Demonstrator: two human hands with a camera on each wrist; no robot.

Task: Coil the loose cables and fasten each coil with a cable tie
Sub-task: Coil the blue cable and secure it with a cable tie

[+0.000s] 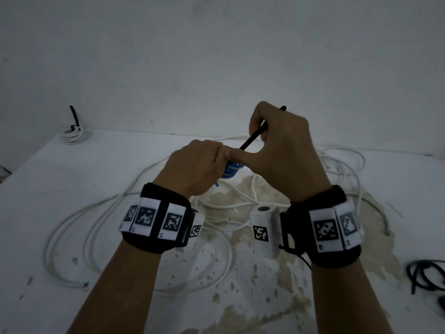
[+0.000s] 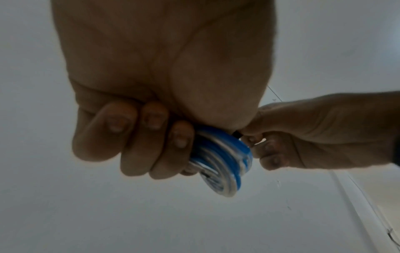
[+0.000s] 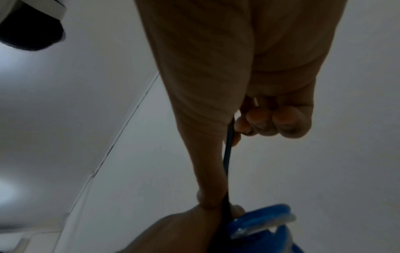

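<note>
White stained table [image 1: 72, 189], loose white cables [image 1: 134, 208], tied white coil [image 1: 73, 135], black cable [image 1: 426, 276]

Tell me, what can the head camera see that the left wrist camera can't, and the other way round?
Only the head view shows the white table, the loose white cable, a tied white coil and a black cable. Only the left wrist view shows the left hand's curled fingertips from beneath. Both show the left hand gripping the blue coil and the right hand pulling the black cable tie.
</note>
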